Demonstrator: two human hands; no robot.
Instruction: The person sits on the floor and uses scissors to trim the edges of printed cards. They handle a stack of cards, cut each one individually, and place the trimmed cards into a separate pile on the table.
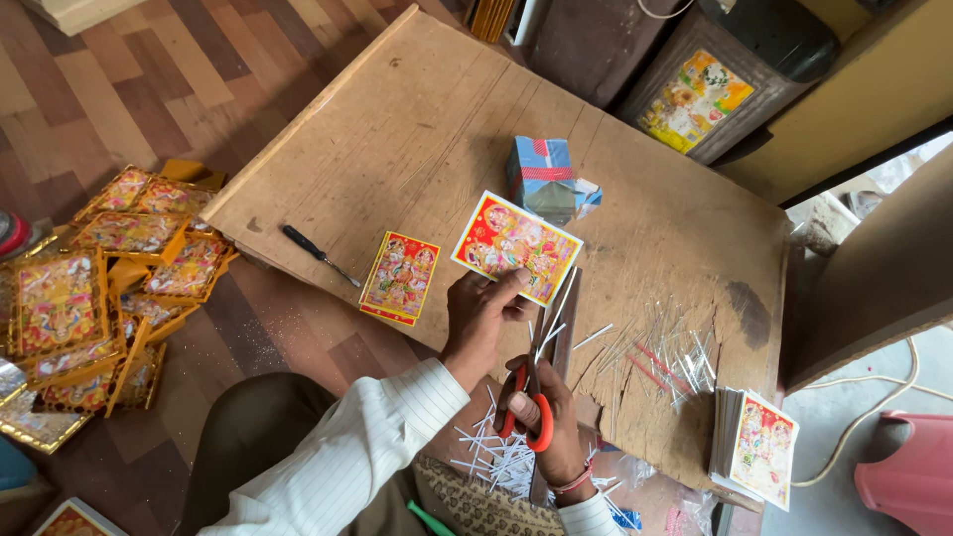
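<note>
My left hand [479, 316] pinches the near edge of a colourful picture card [516, 246] with a white border, held just above the worn wooden table [417, 129]. My right hand [549, 417] grips red-handled scissors [531, 397], whose blades point up along the card's right edge. Thin white paper strips [496, 457] lie scattered below my hands, in my lap and at the table's near edge. A second, red-bordered card [399, 278] lies flat on the table to the left of my left hand.
A stack of cards [754, 447] sits at the table's near right corner, with thin strips [660, 352] beside it. A small blue box [544, 179] and a screwdriver [320, 255] lie on the table. Gold-framed pictures [99, 288] are piled on the floor at left.
</note>
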